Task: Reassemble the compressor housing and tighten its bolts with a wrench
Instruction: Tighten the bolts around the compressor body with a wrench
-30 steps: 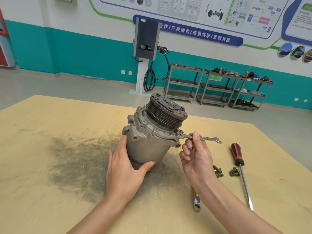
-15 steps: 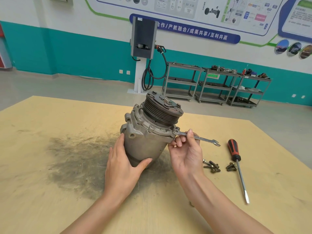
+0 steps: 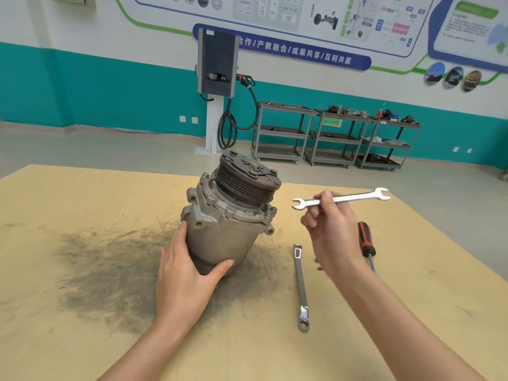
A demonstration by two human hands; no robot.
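Wrench (image 3: 354,198) in right hand (image 3: 331,229)

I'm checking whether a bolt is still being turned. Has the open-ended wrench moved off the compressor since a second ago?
Yes. The open-ended wrench, held in the right hand, has come off the flange bolt and now hangs to the right of the compressor, clear of it.

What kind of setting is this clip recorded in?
Probably an automotive training workshop: a compressor on a wooden workbench, a wall-mounted charging unit, parts trolleys and instructional car-system posters.
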